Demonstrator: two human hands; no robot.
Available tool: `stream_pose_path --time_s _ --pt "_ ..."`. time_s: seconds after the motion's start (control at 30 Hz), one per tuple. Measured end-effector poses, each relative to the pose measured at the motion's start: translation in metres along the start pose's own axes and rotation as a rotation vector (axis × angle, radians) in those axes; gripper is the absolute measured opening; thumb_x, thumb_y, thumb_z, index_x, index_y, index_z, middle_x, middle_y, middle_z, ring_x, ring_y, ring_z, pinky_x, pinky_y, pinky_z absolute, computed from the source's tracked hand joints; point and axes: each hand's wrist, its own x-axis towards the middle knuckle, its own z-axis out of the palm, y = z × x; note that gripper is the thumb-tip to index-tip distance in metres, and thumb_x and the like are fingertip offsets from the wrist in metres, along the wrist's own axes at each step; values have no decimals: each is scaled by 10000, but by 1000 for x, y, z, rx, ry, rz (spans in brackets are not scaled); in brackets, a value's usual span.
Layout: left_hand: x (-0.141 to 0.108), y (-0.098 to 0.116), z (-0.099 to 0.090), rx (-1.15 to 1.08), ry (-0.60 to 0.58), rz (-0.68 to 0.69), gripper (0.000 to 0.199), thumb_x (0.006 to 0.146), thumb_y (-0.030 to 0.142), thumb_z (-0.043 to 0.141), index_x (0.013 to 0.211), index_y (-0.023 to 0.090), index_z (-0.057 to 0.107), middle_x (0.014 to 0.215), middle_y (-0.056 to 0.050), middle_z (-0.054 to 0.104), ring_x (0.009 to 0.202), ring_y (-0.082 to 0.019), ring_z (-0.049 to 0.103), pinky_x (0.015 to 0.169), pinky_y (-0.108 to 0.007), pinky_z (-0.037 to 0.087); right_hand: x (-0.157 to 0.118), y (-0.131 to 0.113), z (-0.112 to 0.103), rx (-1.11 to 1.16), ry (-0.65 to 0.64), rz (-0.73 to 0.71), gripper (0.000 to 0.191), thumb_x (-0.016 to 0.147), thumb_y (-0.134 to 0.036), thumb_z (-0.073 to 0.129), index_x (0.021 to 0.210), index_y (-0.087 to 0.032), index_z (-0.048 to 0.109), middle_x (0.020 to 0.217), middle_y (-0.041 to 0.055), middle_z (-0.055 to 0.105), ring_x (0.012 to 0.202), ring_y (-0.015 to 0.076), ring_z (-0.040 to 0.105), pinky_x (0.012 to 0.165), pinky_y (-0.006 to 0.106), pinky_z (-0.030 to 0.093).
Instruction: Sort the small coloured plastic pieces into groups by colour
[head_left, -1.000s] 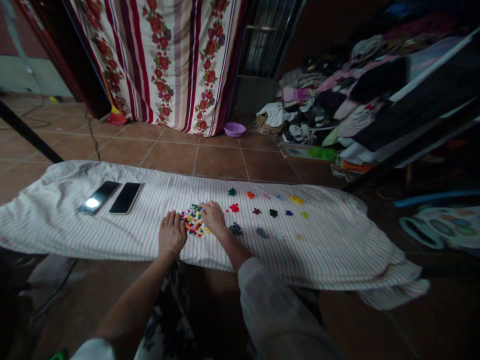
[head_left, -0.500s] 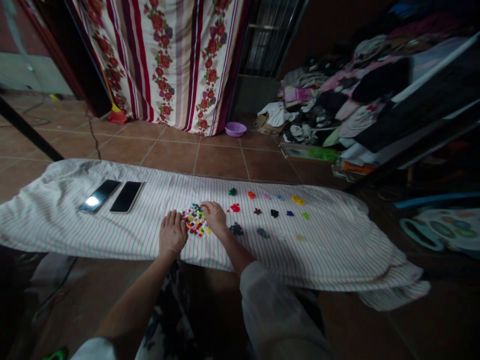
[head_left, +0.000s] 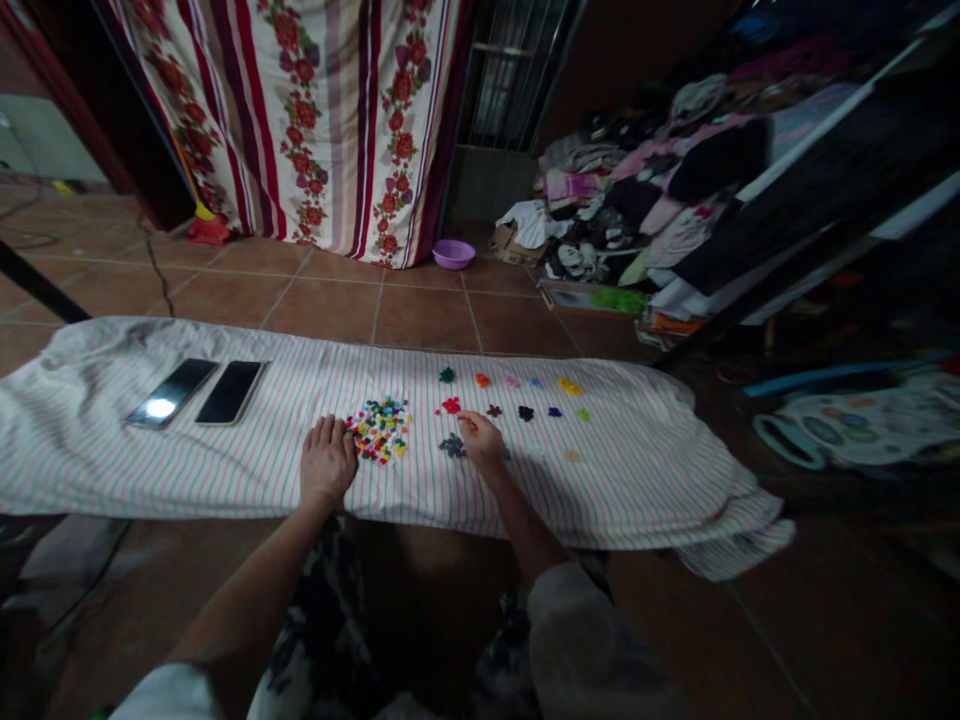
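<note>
My left hand lies flat on the striped cloth, its fingertips at the left edge of a mixed heap of small coloured pieces. Over the cloth to the right, my right hand has thumb and fingers pinched together. Whatever sits in that pinch is too small to make out. Its fingertips are just below a small red pile and right of a dark grey pile. Single-colour piles surround it, among them dark green, orange, brown, black and yellow.
Two phones lie on the left of the striped cloth. Beyond the cloth's far edge, a purple basin stands on the tiled floor by a flowered curtain. Clothes are heaped at the back right.
My right hand has left the mixed heap and moved right, to beside the red and dark grey piles. My left hand stays beside the heap. The whole view has shifted slightly.
</note>
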Motion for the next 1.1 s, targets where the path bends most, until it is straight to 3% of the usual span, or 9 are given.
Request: stream_pose_path --time_s 0.4,0.63,1.1 --pt "0 2 -3 20 1 -13 515 961 328 270 1284 62 571 1412 -229 541 1392 -334 427 1146 -509 321 -24 7 -3 -54 -39 -78 345 835 -193 431 939 -216 759 953 72 748 941 206 689 928 351 536" --pt "0 1 -2 35 9 -16 519 971 343 265 1274 64 582 1400 -216 555 1386 -321 439 1151 -484 326 -33 13 -8 0 -61 -103 448 830 -150 376 1098 -169 734 1121 103 735 1062 206 679 1000 372 527" --pt "1 -2 -1 41 12 -8 502 969 330 278 1279 71 576 1397 -222 553 1371 -322 446 1134 -503 341 -40 20 -5 78 -93 -98 494 826 -129 362 1183 -196 697 1105 81 746 1008 188 704 959 363 558"
